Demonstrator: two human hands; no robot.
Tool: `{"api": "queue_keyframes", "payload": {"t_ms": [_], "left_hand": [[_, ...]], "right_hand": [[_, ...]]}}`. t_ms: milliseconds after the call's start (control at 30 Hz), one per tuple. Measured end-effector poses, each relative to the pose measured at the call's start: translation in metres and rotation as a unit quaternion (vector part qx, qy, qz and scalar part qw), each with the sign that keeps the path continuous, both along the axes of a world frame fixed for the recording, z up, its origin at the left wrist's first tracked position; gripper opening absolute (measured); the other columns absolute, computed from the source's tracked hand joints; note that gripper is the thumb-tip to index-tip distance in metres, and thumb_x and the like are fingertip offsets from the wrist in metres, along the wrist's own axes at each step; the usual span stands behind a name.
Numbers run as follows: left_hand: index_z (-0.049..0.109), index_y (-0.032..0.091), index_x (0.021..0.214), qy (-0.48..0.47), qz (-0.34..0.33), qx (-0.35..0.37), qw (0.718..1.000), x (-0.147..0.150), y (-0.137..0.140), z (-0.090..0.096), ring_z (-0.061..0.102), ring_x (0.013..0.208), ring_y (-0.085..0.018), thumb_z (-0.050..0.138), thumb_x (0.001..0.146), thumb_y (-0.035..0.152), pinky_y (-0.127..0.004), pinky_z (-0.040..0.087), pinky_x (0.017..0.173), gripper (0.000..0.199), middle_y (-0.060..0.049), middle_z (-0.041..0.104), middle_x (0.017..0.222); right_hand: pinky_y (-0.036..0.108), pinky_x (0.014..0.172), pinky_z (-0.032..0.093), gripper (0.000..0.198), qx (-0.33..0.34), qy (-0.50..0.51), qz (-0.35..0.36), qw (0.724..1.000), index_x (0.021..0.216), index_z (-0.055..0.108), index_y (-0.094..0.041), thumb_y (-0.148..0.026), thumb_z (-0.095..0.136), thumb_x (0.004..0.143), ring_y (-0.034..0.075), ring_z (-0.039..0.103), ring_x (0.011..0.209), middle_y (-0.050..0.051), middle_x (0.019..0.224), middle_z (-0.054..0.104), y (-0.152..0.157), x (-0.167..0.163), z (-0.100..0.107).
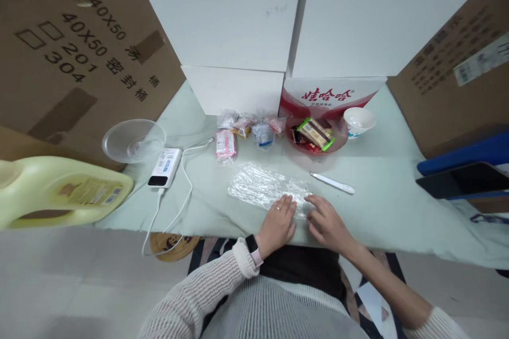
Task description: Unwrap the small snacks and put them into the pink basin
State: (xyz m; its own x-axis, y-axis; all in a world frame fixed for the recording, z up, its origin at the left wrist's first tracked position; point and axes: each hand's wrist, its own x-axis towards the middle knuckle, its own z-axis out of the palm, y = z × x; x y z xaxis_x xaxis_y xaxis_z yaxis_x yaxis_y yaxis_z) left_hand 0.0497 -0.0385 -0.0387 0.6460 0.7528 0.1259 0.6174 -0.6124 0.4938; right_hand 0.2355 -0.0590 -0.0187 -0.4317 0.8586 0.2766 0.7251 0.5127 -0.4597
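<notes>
Plastic sheet, transparent and crinkled, lies on the tabletop. It seems light, soft and slippery, best taken by its edges. The left hand rests on it, fingers close together; the right hand has bent fingers at its right end, pinching or not I cannot tell. Hands partly hide the near edge.

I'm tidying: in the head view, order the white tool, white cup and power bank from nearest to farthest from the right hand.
1. White tool: just beyond the right hand.
2. White cup: back right.
3. Power bank: left side.
</notes>
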Motion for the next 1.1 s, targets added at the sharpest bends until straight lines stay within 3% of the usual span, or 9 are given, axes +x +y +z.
{"api": "queue_keyframes", "payload": {"t_ms": [133,300,400,500,633,733,833,967,1100], "left_hand": [[0.053,0.017,0.118,-0.093,-0.018,-0.053,0.994,-0.001,-0.002,0.001,0.048,0.119,-0.022,0.037,0.088,0.018,-0.045,0.036,0.102,0.034,-0.012,0.056,0.123],[0.058,0.019,0.115,-0.218,-0.096,-0.188,0.953,-0.031,-0.004,0.012,0.051,0.115,-0.019,0.034,0.093,0.028,-0.038,0.039,0.1,0.034,-0.01,0.062,0.117],[0.062,0.018,0.111,-0.266,-0.085,-0.269,0.922,-0.041,-0.007,0.022,0.056,0.109,-0.02,0.034,0.093,0.037,-0.037,0.041,0.097,0.039,-0.01,0.065,0.111],[0.065,0.016,0.106,-0.302,-0.056,-0.309,0.9,-0.044,-0.01,0.029,0.058,0.105,-0.021,0.034,0.093,0.042,-0.037,0.041,0.096,0.043,-0.01,0.066,0.108],[0.068,0.015,0.097,-0.326,0.095,-0.287,0.896,-0.045,-0.008,0.03,0.06,0.097,-0.021,0.035,0.091,0.045,-0.034,0.043,0.09,0.045,-0.011,0.067,0.099],[0.067,0.014,0.093,-0.31,0.199,-0.282,0.886,-0.043,-0.003,0.023,0.061,0.081,-0.019,0.033,0.091,0.048,-0.031,0.047,0.077,0.048,-0.008,0.066,0.084],[0.064,0.013,0.097,-0.288,0.266,-0.305,0.868,-0.041,0.004,0.014,0.06,0.064,-0.017,0.035,0.089,0.049,-0.028,0.047,0.065,0.047,-0.003,0.062,0.065],[0.044,0.01,0.124,-0.259,0.32,-0.294,0.863,-0.045,0.008,0.002,0.058,0.056,-0.015,0.046,0.086,0.041,-0.028,0.048,0.06,0.05,0.001,0.058,0.06],[0.029,0.011,0.134,-0.196,0.353,-0.08,0.912,-0.054,0.005,0.0,0.059,0.093,-0.021,0.05,0.085,0.034,-0.037,0.048,0.08,0.058,-0.013,0.059,0.102]], "right_hand": [[0.045,0.099,0.039,0.037,-0.084,0.047,0.059,0.994,0.11,0.053,-0.02,-0.015,0.045,0.074,0.025,0.043,0.122,0.012,0.129,0.049,-0.013,0.015,0.021],[0.051,0.104,0.032,0.072,-0.085,0.011,-0.025,0.996,0.141,0.024,-0.019,-0.014,0.046,0.072,0.028,0.027,0.134,0.014,0.145,0.029,-0.002,0.051,-0.007],[0.051,0.105,0.031,0.064,-0.093,0.017,0.022,0.995,0.138,0.032,-0.019,-0.021,0.052,0.077,0.028,0.02,0.136,0.015,0.149,0.021,-0.002,0.04,-0.019],[0.049,0.104,0.032,0.026,-0.123,0.087,0.066,0.986,0.107,0.061,-0.021,-0.027,0.053,0.082,0.028,0.026,0.134,0.01,0.143,0.036,-0.004,0.017,-0.014],[0.049,0.102,0.035,0.018,-0.197,0.198,0.014,0.96,0.079,0.065,-0.023,-0.032,0.05,0.086,0.022,0.063,0.096,0.004,0.091,0.07,0.002,0.002,-0.008],[0.042,0.088,0.048,0.021,-0.23,0.259,-0.091,0.934,0.081,0.064,-0.022,-0.04,0.053,0.082,0.02,0.064,0.079,0.002,0.077,0.067,0.011,-0.005,-0.013],[0.032,0.069,0.051,0.033,-0.237,0.289,-0.169,0.912,0.105,0.055,-0.018,-0.041,0.053,0.081,0.018,0.061,0.07,0.003,0.075,0.063,0.018,-0.016,-0.023],[0.036,0.074,0.048,0.047,-0.177,0.217,-0.199,0.939,0.124,0.041,-0.015,-0.035,0.048,0.083,0.018,0.056,0.069,-0.001,0.068,0.054,0.022,-0.031,-0.035],[0.042,0.077,0.047,0.045,-0.094,0.119,-0.193,0.969,0.126,0.042,-0.017,-0.031,0.046,0.084,0.021,0.053,0.074,0.003,0.074,0.055,0.025,-0.041,-0.044]]}}
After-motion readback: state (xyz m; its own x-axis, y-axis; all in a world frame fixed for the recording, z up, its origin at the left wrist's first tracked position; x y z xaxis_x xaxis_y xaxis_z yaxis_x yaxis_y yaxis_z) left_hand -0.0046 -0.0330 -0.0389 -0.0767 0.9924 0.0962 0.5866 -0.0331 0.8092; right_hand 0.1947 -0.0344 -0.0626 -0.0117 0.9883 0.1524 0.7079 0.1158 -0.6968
